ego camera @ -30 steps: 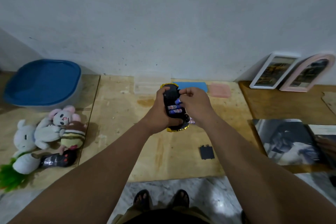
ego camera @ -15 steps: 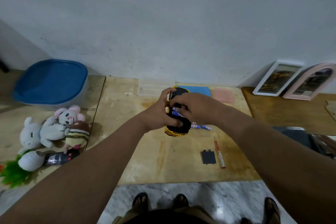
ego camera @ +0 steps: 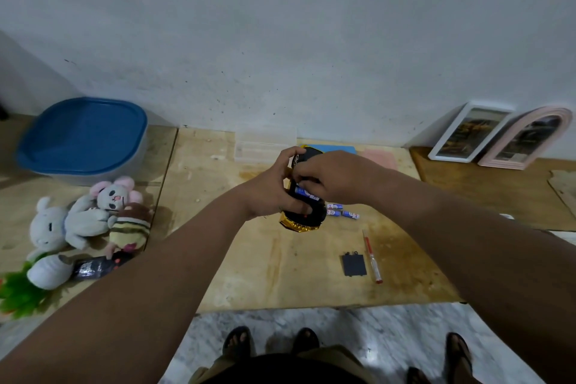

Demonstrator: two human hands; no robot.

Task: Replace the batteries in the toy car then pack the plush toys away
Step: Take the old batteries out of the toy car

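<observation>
My left hand (ego camera: 270,193) holds the black and gold toy car (ego camera: 307,218) upside down above the wooden table (ego camera: 265,274). My right hand (ego camera: 335,176) lies over its open underside, fingers on a blue battery (ego camera: 304,192) in the compartment. Two loose blue batteries (ego camera: 343,210) lie on the table just right of the car. The black battery cover (ego camera: 354,264) and a thin red screwdriver (ego camera: 372,256) lie nearer the front edge. Plush toys (ego camera: 90,221) are heaped at the left.
A container with a blue lid (ego camera: 84,137) stands at the back left. A clear plastic box (ego camera: 265,145), a blue pad (ego camera: 338,149) and a pink pad (ego camera: 380,157) sit by the wall. Two picture frames (ego camera: 498,134) lean at the back right. Another person's sandalled foot (ego camera: 459,349) shows below right.
My right hand has closed down over the car's battery compartment. The view shifted, so the loose batteries, cover and screwdriver now show; the photo prints at right have left view.
</observation>
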